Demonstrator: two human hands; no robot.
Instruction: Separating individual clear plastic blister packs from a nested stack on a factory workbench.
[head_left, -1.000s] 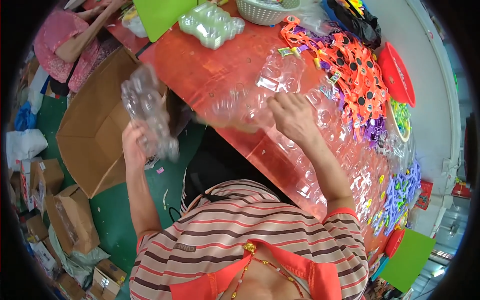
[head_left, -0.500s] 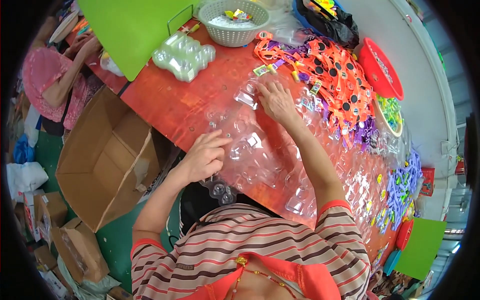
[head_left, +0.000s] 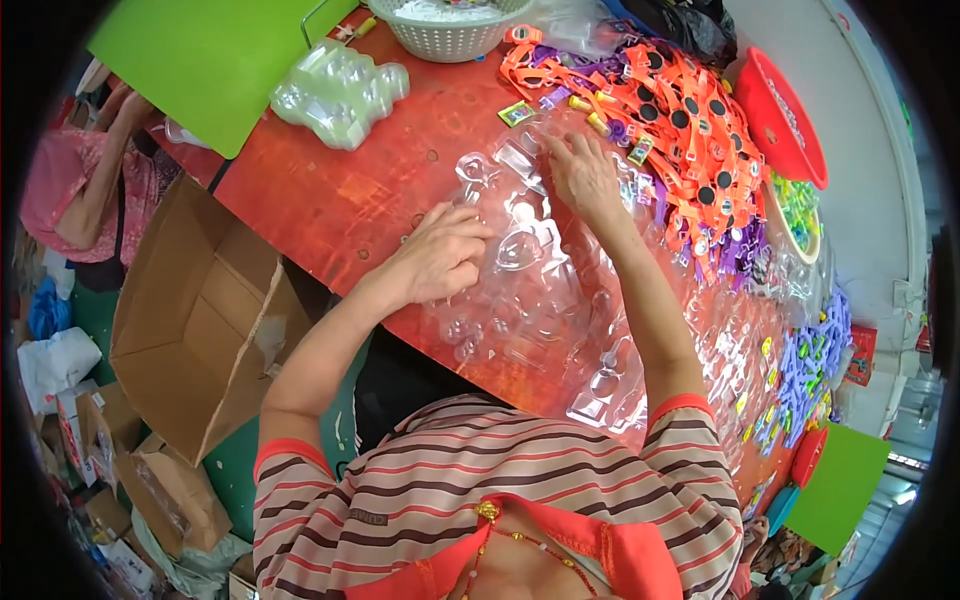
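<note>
Clear moulded plastic blister sheets [head_left: 520, 250] lie overlapping on the red tabletop in front of me. My left hand [head_left: 445, 252] rests at their left side, palm down, with its fingers loosely stretched over the edge of the plastic. Farther forward and to the right, my right hand [head_left: 585, 185] has its fingers spread on the far part of the sheets. No object shows in either grasp; the undersides of both hands are hidden. Just beyond the right hand lie a small green packet [head_left: 516, 113] and some yellow pieces [head_left: 597, 124].
Orange toy watches [head_left: 690, 130] are heaped at the far right, near a red basket [head_left: 782, 120]. Stacked clear trays [head_left: 340, 95] and a grey colander [head_left: 450, 40] stand at the back. An open cardboard box [head_left: 200, 310] is left of the table; another person [head_left: 80, 190] sits beyond.
My left hand has moved forward and right over the sheets. The clear piece that hung over the table's near edge no longer shows there. My right hand stays on the sheets' far part.
</note>
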